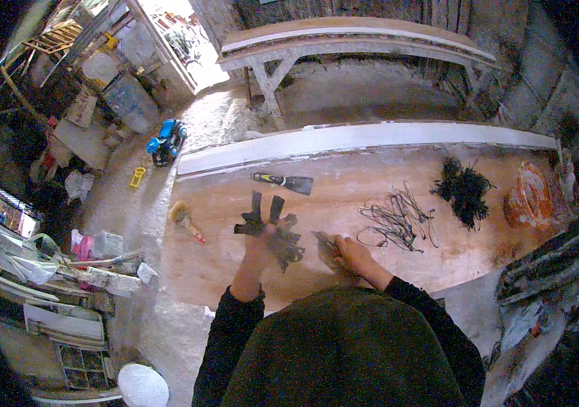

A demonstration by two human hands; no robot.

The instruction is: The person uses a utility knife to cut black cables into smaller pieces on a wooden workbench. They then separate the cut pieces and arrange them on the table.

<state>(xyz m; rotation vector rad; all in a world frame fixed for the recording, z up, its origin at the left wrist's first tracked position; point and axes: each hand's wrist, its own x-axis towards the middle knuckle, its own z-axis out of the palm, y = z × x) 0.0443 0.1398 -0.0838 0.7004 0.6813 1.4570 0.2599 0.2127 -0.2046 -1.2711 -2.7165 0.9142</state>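
Observation:
My left hand [258, 239] is closed around a bunch of dark, flat strips [288, 245] whose ends fan out over the table [235, 197]. To its right, my right hand [356, 256] grips a flat, dark tool with a pointed tip [326, 245]; its exact kind is unclear. Beyond the strips lies a putty knife [282, 182] with a wide dark blade. A paintbrush [185, 220] with a red-tipped handle rests left of my left hand. Right of my right hand are a loose tangle of thin dark cord or wire [401, 220] and a black, shaggy heap of strips [464, 192].
An orange, white-smeared object [531, 195] stands at the table's right end. A white board [371, 139] runs along the far edge. Behind is a long bench [357, 41]. A blue toy vehicle [166, 141] and a yellow item [137, 178] are on the floor.

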